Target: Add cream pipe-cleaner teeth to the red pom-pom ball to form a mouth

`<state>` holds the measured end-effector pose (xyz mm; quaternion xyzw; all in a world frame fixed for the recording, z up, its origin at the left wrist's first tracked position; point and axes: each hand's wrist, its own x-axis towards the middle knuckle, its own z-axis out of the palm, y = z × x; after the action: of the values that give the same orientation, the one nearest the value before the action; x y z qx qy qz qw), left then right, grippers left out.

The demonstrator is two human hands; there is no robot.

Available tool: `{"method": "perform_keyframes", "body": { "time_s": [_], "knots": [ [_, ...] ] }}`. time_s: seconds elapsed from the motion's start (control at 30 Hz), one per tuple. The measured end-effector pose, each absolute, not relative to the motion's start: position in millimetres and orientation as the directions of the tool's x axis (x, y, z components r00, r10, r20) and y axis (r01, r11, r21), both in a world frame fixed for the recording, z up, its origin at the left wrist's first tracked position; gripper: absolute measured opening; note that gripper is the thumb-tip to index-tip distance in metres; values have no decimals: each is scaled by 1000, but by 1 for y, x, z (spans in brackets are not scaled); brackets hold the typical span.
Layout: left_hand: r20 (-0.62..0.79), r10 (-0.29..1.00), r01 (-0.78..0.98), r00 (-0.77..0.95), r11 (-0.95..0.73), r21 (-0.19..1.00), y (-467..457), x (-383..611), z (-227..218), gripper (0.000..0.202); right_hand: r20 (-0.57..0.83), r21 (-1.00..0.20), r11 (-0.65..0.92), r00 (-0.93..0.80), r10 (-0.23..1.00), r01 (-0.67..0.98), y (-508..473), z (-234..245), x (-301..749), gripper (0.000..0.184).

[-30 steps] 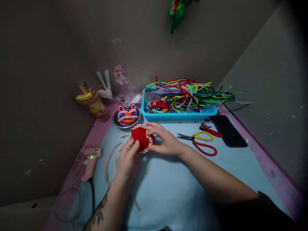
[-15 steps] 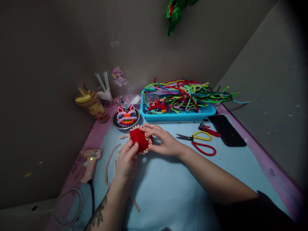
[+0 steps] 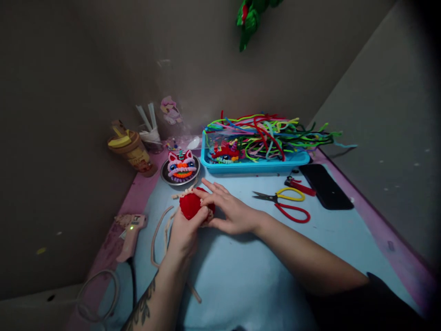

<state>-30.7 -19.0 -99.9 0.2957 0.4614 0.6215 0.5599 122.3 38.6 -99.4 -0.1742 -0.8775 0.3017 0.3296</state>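
Both my hands hold a fuzzy red pipe-cleaner piece edged with beige loops, just above the light blue mat. My left hand grips it from below, thumb pressed on the red face. My right hand covers its right side, fingers partly stretched over the top. Beige pipe cleaners trail from the piece across the mat to the left.
A pink glue gun with a green light lies at the left. Scissors, a black phone, a blue tray of coloured pipe cleaners, a finished lion head on a metal dish and a cup stand behind.
The red piece has been turned and drawn slightly down and left; my right fingers now lie over its top and the beige edge is mostly hidden.
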Motion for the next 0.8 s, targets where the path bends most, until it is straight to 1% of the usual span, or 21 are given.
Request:
{"method": "perform_keyframes", "body": {
  "time_s": [0.1, 0.17, 0.23, 0.3, 0.37, 0.43, 0.47, 0.53, 0.57, 0.6, 0.7, 0.8],
  "knots": [
    [-204, 961, -487, -185, 91, 869, -18, -30, -98, 39, 443, -713, 699, -732, 518, 64, 37, -97, 122, 46],
    [-249, 950, -525, -187, 117, 843, -17, -29, -98, 41, 429, -759, 651, -730, 532, 28, 36, -96, 121, 56],
    [-296, 935, -561, -197, 141, 816, -15, -28, -98, 42, 441, -787, 617, -709, 550, -10, 35, -96, 118, 65],
    [-333, 918, -600, -214, 145, 787, -14, -28, -98, 43, 482, -788, 615, -647, 590, -26, 33, -97, 114, 66],
    [-334, 907, -630, -257, 105, 769, -13, -27, -97, 44, 542, -758, 652, -536, 647, 20, 31, -97, 111, 59],
    [-303, 903, -646, -305, 38, 763, -12, -26, -95, 42, 610, -692, 709, -415, 675, 136, 27, -96, 108, 43],
    [-279, 904, -649, -323, 3, 760, -11, -26, -94, 41, 633, -652, 730, -381, 674, 207, 25, -96, 106, 33],
    [-231, 907, -658, -351, -63, 750, -10, -26, -93, 37, 640, -582, 741, -375, 671, 334, 20, -94, 103, 14],
    [-218, 905, -663, -366, -89, 743, -10, -26, -92, 37, 621, -559, 734, -392, 679, 385, 17, -94, 101, 8],
    [-214, 899, -668, -382, -108, 736, -10, -26, -93, 37, 594, -544, 721, -410, 692, 429, 15, -93, 99, 5],
    [-218, 890, -672, -401, -124, 730, -10, -25, -94, 37, 530, -519, 677, -425, 734, 522, 10, -91, 96, 5],
    [-176, 897, -654, -405, -149, 742, -11, -23, -95, 34, 501, -519, 648, -416, 759, 558, 10, -90, 94, 4]
  ]
}}
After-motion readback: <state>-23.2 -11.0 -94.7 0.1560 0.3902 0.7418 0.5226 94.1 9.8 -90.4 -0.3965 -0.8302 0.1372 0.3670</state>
